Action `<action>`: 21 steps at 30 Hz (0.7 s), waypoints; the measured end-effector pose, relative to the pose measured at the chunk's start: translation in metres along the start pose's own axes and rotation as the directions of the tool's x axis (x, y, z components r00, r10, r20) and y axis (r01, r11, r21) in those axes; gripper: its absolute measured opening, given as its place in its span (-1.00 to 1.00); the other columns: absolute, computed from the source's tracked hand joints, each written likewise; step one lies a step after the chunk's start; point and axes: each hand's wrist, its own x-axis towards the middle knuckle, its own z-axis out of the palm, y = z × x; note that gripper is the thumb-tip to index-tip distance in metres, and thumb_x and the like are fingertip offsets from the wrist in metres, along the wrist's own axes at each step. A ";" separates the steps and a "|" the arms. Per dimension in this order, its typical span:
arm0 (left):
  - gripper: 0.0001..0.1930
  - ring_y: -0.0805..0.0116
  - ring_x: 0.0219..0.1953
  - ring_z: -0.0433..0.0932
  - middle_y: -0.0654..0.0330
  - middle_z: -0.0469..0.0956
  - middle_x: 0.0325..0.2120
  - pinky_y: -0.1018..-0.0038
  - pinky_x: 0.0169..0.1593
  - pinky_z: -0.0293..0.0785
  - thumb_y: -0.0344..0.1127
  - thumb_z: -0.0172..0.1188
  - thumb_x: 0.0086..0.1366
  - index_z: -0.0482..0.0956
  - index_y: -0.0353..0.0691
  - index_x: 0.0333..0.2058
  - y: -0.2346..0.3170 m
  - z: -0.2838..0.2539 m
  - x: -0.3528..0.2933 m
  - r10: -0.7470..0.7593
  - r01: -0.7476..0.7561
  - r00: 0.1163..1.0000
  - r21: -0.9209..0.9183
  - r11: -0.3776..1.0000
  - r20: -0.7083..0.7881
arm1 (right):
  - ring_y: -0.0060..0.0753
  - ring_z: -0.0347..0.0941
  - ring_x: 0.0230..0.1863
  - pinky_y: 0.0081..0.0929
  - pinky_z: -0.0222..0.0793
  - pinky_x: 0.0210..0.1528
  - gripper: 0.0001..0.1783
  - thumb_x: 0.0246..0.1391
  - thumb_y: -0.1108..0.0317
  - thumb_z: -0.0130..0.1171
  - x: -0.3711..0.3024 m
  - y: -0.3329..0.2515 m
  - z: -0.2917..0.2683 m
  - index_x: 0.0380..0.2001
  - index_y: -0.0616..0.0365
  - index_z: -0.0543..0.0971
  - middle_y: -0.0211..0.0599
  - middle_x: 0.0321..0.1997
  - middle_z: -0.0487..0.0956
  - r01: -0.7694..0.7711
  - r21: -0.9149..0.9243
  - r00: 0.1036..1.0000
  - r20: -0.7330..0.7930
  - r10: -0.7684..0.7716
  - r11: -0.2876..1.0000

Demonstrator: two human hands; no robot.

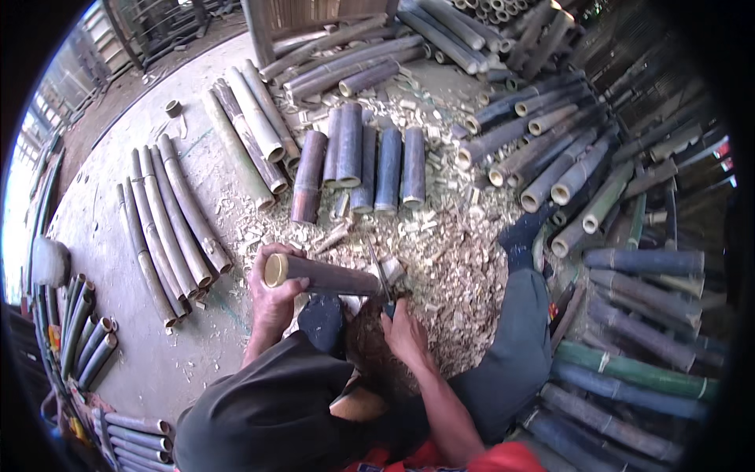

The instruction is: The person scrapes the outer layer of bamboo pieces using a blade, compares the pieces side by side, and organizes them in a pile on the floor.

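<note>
My left hand grips a short dark bamboo tube near its pale cut end, holding it crosswise above my lap. Lower right of it, my right hand is closed round the dark handle of a knife. The narrow blade points away from me and crosses the tube's right end; whether it touches cannot be made out. Under that end is a pale block, partly covered. Just beyond lie several cut bamboo tubes side by side, among them a reddish-brown tube.
Wood chips cover the floor between my legs and beyond. Long bamboo poles lie to the left. Piles of bamboo stand at the far right, with more stacked poles close on my right. A small bamboo ring lies far left.
</note>
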 end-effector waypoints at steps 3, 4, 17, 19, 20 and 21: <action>-0.43 0.19 0.08 0.59 0.11 0.56 -0.04 0.20 0.22 0.51 -0.50 0.48 -0.04 0.50 -0.22 0.01 0.000 -0.005 -0.013 -0.009 0.009 1.000 -0.020 1.000 0.008 | 0.44 0.65 -0.23 0.26 0.52 -0.24 -0.57 0.43 0.10 0.20 -0.024 -0.030 -0.032 0.07 0.21 0.37 0.26 -0.30 0.67 0.072 0.121 0.996 -0.065 -0.065 0.990; -0.42 0.19 0.08 0.59 0.11 0.56 -0.04 0.20 0.23 0.51 -0.50 0.49 -0.04 0.50 -0.22 0.01 -0.001 -0.006 -0.009 -0.009 0.009 1.000 -0.019 1.000 0.001 | 0.42 0.66 -0.27 0.21 0.51 -0.28 -0.61 0.45 0.12 0.18 -0.030 -0.037 -0.041 0.05 0.20 0.37 0.23 -0.35 0.66 0.116 0.164 0.986 -0.139 -0.094 0.980; -0.51 0.20 0.00 0.63 0.09 0.63 -0.11 0.22 0.13 0.59 -0.47 0.45 0.09 0.53 -0.25 0.02 -0.001 -0.021 0.003 -0.015 -0.005 0.991 -0.146 0.989 -0.131 | 0.23 0.64 0.03 0.00 0.51 0.07 -0.45 0.47 -0.05 0.12 0.007 0.047 0.013 0.14 0.27 0.50 0.26 -0.04 0.66 -0.041 0.403 0.987 0.159 -0.026 0.914; -0.58 0.18 -0.08 0.65 0.10 0.62 -0.13 0.22 0.09 0.63 -0.40 0.43 0.27 0.49 -0.24 0.06 -0.004 -0.032 0.007 -0.049 -0.012 0.976 -0.279 0.960 -0.211 | 0.32 0.58 0.11 0.06 0.48 0.16 -0.41 0.43 -0.07 0.16 0.007 0.043 0.009 0.17 0.27 0.51 0.29 0.01 0.64 -0.100 0.309 0.994 0.076 0.080 0.946; -0.59 0.17 -0.08 0.66 0.10 0.62 -0.14 0.19 0.08 0.64 -0.36 0.42 0.30 0.49 -0.24 0.06 -0.004 -0.041 0.009 -0.119 0.043 0.959 -0.283 0.958 -0.259 | 0.31 0.54 0.17 0.03 0.46 0.21 -0.39 0.44 -0.06 0.16 0.001 0.035 0.004 0.21 0.28 0.49 0.27 0.12 0.59 -0.139 0.262 0.988 -0.029 0.152 0.955; -0.61 0.17 -0.09 0.66 0.10 0.62 -0.15 0.17 0.07 0.64 -0.32 0.42 0.34 0.49 -0.23 0.06 -0.005 -0.048 0.012 -0.179 0.086 0.939 -0.300 0.950 -0.295 | 0.25 0.52 0.22 0.03 0.43 0.24 -0.37 0.45 -0.07 0.15 -0.004 0.028 -0.009 0.27 0.27 0.47 0.22 0.20 0.56 -0.003 0.264 0.986 -0.157 0.046 0.964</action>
